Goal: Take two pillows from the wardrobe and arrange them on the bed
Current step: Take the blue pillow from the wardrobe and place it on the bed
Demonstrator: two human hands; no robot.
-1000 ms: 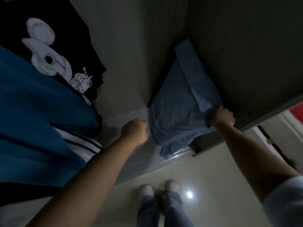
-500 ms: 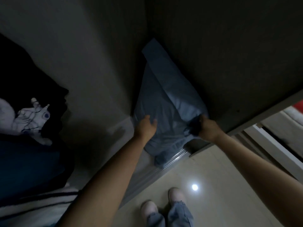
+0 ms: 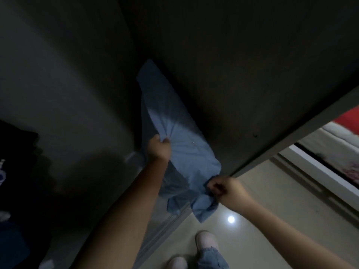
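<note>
- Your left hand point(image 3: 158, 149) bunched the blue pillow point(image 3: 180, 152) mid-face; your right hand point(image 3: 223, 188) gripped its lower corner.
- It stood against the wardrobe point(image 3: 233, 65) wall.
- Soft, light, floppy: better gripped by opposite edges.

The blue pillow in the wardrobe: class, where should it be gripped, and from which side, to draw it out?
Probably by its near end, from the open front. The blue pillow leans upright in the corner, its far end deep inside. The left hand bunches cloth on its face, and the right hand pinches the loose lower corner by the door track.
</note>
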